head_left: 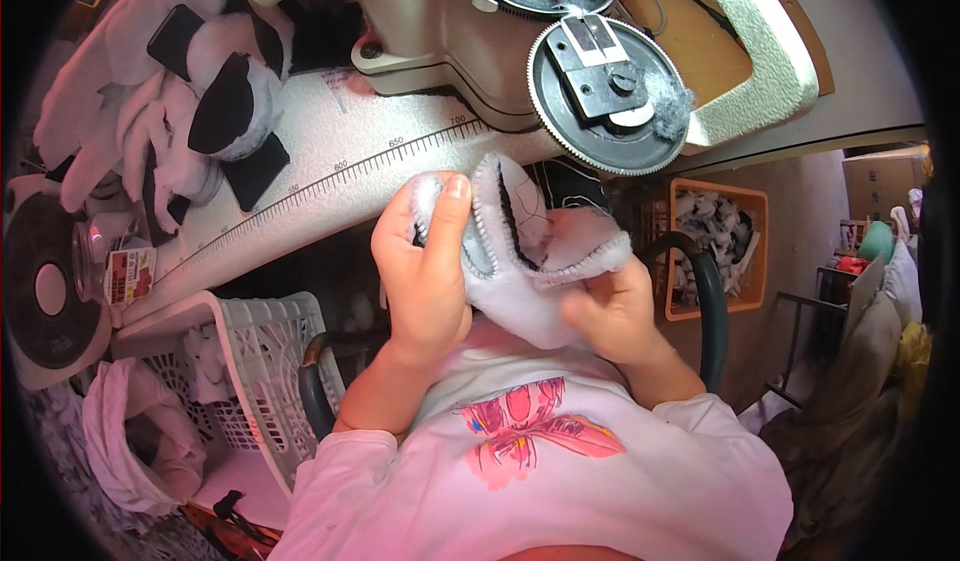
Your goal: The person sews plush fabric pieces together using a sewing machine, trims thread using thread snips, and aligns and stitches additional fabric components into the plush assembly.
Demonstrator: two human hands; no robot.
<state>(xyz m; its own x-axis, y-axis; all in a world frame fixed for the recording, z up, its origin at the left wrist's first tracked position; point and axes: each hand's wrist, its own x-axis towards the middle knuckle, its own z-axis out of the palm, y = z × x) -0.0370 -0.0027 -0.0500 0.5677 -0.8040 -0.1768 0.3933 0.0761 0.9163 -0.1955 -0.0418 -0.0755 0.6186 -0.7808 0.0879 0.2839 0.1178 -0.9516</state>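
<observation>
Close in front of my chest, both hands hold a white plush fabric piece (535, 306), sewn into a pouch-like shape. Thick overcast stitching runs along its edges, and a dark inner layer shows at the opening. My left hand (425, 271) is closed on its left side, thumb laid up along the stitched edge. On the lower right side, my right hand (620, 311) grips the piece; its thumb is slightly blurred and part of the fingers is hidden behind the fabric. Loose threads trail near the opening.
A machine with toothed discs (610, 141) stands just beyond my hands, lint on it. White and black plush pieces (190, 91) are heaped on the ruler-marked table (330, 151). A white basket (270, 361) is at left, an orange crate (715, 306) of pieces at right, beside a chair armrest (712, 311).
</observation>
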